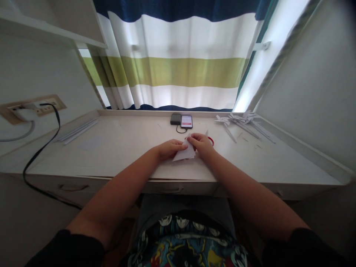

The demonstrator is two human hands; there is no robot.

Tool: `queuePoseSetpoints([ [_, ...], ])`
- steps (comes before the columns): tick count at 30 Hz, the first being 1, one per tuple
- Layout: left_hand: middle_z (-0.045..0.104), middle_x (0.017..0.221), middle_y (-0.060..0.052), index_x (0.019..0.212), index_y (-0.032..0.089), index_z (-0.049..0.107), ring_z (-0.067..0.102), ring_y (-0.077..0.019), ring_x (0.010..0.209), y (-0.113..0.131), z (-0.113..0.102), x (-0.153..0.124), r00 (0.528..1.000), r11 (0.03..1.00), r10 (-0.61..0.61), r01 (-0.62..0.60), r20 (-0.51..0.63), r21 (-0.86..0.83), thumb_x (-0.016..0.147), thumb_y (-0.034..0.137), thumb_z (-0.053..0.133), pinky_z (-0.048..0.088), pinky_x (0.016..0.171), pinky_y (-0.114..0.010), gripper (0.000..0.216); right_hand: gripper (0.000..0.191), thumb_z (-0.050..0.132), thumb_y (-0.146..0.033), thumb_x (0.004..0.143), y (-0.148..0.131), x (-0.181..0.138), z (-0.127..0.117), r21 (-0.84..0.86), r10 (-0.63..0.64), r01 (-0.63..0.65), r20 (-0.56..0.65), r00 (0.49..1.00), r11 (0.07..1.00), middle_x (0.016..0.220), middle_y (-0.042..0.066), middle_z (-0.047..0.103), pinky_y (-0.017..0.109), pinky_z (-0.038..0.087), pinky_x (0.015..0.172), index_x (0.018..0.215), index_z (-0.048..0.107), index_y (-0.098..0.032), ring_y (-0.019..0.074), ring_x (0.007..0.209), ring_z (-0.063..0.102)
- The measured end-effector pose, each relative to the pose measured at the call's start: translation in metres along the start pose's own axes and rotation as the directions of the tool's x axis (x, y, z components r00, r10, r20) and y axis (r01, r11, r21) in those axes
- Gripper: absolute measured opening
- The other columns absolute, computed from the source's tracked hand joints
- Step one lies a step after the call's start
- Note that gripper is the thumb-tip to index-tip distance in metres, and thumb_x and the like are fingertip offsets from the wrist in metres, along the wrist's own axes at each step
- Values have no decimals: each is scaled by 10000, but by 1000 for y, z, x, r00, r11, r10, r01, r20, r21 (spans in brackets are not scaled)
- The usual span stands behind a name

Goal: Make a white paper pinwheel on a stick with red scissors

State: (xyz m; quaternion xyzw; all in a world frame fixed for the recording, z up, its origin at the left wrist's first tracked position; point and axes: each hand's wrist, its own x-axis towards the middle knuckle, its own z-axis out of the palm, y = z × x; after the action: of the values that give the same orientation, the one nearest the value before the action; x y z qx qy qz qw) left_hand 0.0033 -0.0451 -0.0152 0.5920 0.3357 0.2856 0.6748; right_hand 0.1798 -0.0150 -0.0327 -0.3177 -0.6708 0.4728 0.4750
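A folded piece of white paper (185, 152), roughly triangular, is held between my two hands above the front part of the white desk. My left hand (171, 148) grips its left side, thumb on top. At the paper's upper right, my right hand (200, 143) pinches the tip between thumb and fingers. Just beyond the right hand lie scissors (211, 141) with a red handle, partly hidden behind it.
A phone (186, 121) and a dark box-shaped device (175, 119), joined by a short cable, lie behind my hands. Several folded paper pieces (246, 120) are at the back right, with paper scraps near them. Paper strips (79, 130) lie at left. A black cord (39, 154) hangs over the desk edge.
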Motion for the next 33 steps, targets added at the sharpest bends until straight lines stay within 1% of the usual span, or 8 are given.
queuePoseSetpoints([
  [2, 680, 765, -99, 908, 68, 655, 618, -154, 636, -1, 0, 1, 1000, 999, 11, -10, -23, 38, 678, 484, 755, 468, 598, -267, 486, 267, 653, -400, 811, 0, 0, 0, -1, 2, -2, -16, 1000, 1000, 556, -55, 510, 205, 342, 418, 770, 606, -141, 70, 444, 437],
  [5, 632, 662, -54, 859, 80, 658, 555, -121, 545, 0, -1, 0, 998, 991, 36, -29, -53, 128, 713, 509, 716, 406, 518, -240, 456, 270, 664, -414, 791, 3, 2, -2, -13, 3, -4, -43, 999, 1000, 567, -46, 523, 215, 334, 415, 769, 612, -149, 75, 447, 431],
  [10, 473, 476, 33, 689, 115, 640, 381, -69, 420, 7, -5, -7, 995, 942, 73, -45, -74, 333, 747, 491, 685, 257, 429, -212, 383, 251, 612, -371, 867, 8, 6, -7, -41, 12, -15, -75, 997, 999, 594, -54, 512, 192, 353, 435, 795, 599, -131, 64, 469, 444],
  [12, 460, 468, 36, 665, 118, 640, 366, -68, 425, 9, -7, -9, 993, 912, 86, -48, -77, 406, 748, 477, 687, 240, 434, -211, 371, 245, 606, -356, 880, 8, 6, -9, -52, 13, -17, -78, 997, 999, 597, -58, 501, 188, 363, 441, 791, 592, -128, 61, 473, 444],
  [16, 487, 493, 27, 700, 117, 672, 383, -77, 449, 8, -10, -9, 992, 869, 91, -38, -83, 493, 746, 473, 680, 249, 451, -216, 360, 249, 604, -352, 885, 6, 4, -9, -65, 7, -12, -75, 997, 998, 583, -65, 480, 185, 351, 439, 776, 585, -129, 57, 462, 422],
  [20, 496, 505, 25, 743, 114, 691, 393, -82, 455, 6, -11, -8, 992, 852, 84, -25, -89, 523, 741, 475, 675, 257, 453, -220, 361, 269, 623, -379, 859, 5, 3, -8, -57, 3, -7, -69, 998, 998, 570, -63, 487, 195, 332, 440, 756, 593, -132, 61, 458, 412],
  [26, 534, 559, 14, 813, 110, 699, 420, -82, 469, 4, -11, -7, 994, 857, 75, -23, -82, 515, 729, 468, 687, 279, 454, -216, 369, 272, 644, -391, 825, 6, 4, -8, -31, 1, -3, -66, 998, 1000, 579, -48, 508, 201, 308, 439, 775, 622, -125, 66, 470, 416],
  [33, 535, 580, 18, 815, 113, 676, 411, -70, 454, 7, -7, -7, 993, 875, 78, -28, -84, 484, 724, 448, 698, 282, 432, -209, 348, 223, 629, -348, 846, 9, 6, -8, 7, 11, -10, -42, 999, 1000, 660, -32, 560, 199, 349, 464, 874, 628, -127, 70, 502, 457],
])
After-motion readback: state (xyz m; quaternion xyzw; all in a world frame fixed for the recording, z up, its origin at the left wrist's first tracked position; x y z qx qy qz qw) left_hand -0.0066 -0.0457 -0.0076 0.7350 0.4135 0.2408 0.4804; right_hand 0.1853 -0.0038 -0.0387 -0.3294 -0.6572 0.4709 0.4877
